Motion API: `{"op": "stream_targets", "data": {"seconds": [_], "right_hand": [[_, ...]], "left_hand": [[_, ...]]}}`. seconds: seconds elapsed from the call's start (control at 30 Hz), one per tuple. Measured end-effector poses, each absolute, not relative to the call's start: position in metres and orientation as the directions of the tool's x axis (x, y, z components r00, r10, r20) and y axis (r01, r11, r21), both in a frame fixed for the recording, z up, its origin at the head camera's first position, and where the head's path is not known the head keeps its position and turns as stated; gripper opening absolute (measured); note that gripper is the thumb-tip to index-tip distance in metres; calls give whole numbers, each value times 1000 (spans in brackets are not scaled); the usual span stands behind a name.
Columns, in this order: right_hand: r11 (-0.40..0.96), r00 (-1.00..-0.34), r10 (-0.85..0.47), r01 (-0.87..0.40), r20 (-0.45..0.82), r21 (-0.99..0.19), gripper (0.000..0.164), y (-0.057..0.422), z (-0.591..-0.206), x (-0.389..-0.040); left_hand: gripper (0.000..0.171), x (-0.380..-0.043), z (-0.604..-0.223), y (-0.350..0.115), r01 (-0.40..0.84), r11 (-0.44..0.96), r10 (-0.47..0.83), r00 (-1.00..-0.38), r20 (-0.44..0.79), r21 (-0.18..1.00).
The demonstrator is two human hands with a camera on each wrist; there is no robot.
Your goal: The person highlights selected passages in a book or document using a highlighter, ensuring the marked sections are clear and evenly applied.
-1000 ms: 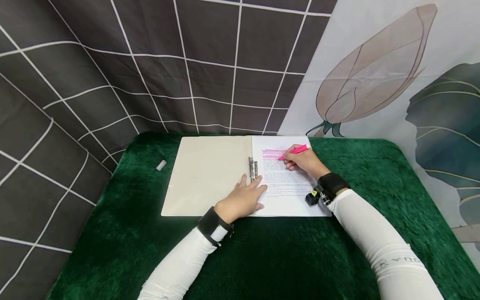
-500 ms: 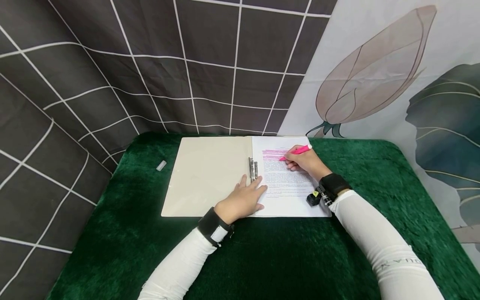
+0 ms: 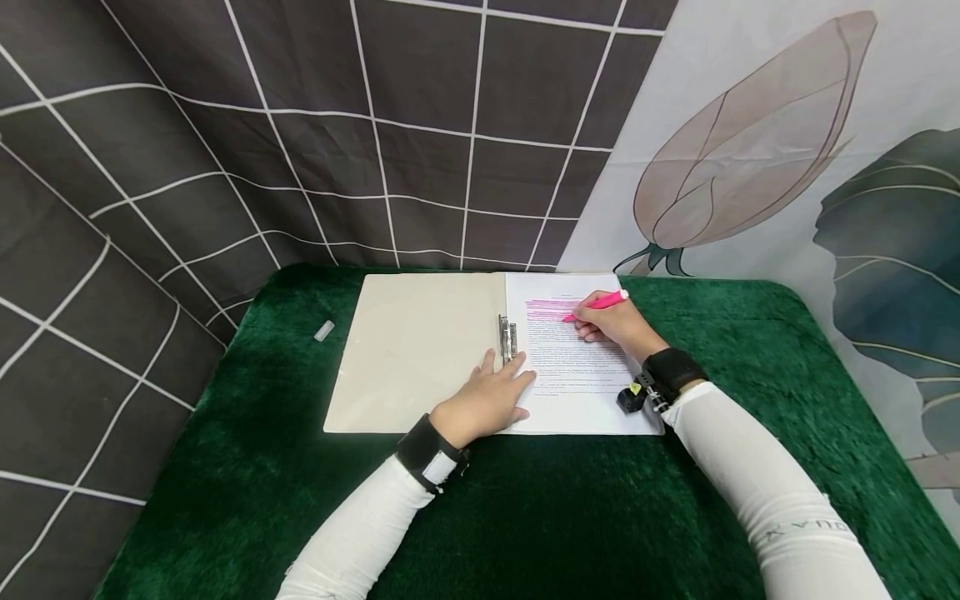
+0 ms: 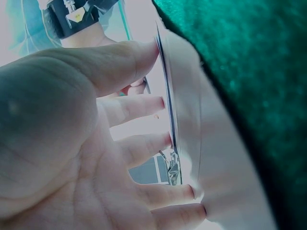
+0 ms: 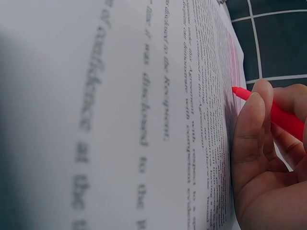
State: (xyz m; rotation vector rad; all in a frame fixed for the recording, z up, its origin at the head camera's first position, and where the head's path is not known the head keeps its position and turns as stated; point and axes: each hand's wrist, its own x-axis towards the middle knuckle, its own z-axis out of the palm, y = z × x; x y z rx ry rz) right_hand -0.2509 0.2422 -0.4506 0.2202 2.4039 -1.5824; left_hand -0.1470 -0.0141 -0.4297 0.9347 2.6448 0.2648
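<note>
In the head view, my right hand (image 3: 611, 323) pinches a pink highlighter (image 3: 606, 301) with its tip down on the printed page (image 3: 573, 412). Pink lines (image 3: 551, 308) mark the upper rows of text. The right wrist view shows the highlighter (image 5: 288, 120) between thumb and fingers, its tip at the page. My left hand (image 3: 487, 398) lies with fingers spread across the spine of the open folder (image 3: 420, 350), touching the page's left edge below the metal clip (image 3: 507, 337). In the left wrist view, the fingertips of the left hand (image 4: 110, 129) press on the folder and paper.
A small whitish cap-like piece (image 3: 323, 331) lies on the green cloth (image 3: 247, 467) left of the folder. Dark gridded fabric (image 3: 420, 158) hangs behind the table, with a white leaf-print sheet (image 3: 750, 150) to the right.
My right hand and the highlighter have slid slightly to the right along a line of text. The left hand stays in place on the folder.
</note>
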Motion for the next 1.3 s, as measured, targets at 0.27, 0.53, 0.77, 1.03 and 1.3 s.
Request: {"op": "stream_targets", "data": {"seconds": [0.27, 0.53, 0.77, 1.03, 1.3], "right_hand": [[393, -954, -30, 263, -297, -881, 30, 245, -449, -249], [384, -956, -27, 260, -292, -886, 30, 250, -452, -251], [409, -953, -7, 273, -302, -871, 32, 253, -452, -253], [410, -956, -13, 264, -295, -873, 29, 254, -451, -251], [416, -958, -12, 256, -287, -873, 28, 255, -450, -249]], "left_hand": [[63, -146, -431, -15, 583, 763, 642, -732, -228, 279], [63, -147, -432, -15, 588, 758, 648, -727, -226, 281], [62, -147, -432, -16, 590, 755, 651, -728, -217, 285], [62, -147, -433, -16, 591, 756, 650, -728, -218, 280], [62, -147, -433, -15, 592, 755, 651, -726, -220, 282]]}}
